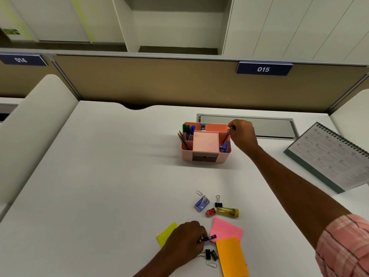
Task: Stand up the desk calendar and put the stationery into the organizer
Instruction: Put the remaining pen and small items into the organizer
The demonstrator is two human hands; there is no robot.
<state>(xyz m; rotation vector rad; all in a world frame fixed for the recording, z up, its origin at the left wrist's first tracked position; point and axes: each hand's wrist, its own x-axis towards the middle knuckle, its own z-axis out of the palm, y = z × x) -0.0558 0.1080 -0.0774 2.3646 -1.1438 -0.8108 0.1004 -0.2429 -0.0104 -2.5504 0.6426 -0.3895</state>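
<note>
The right hand (pixel 242 136) pinches a pen (pixel 226 137) into the organizer's (pixel 205 156) right compartment while the left hand (pixel 185 239) grips a marker (pixel 210 237) beside the clips (pixel 210 254), so split attention may tip the organizer or scatter clips; the calendar (pixel 327 156) lies flat on the desk (pixel 119 176), far right.

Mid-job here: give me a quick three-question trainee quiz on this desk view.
1. True or false: the right hand holds a pen at the organizer's right compartment.
2. The left hand grips: A a binder clip, B a blue-capped pen, C a stapler.
3. Fill in: the green markers stand on the organizer's ___ side.
Key: 1 true; 2 B, the blue-capped pen; 3 left.
</note>
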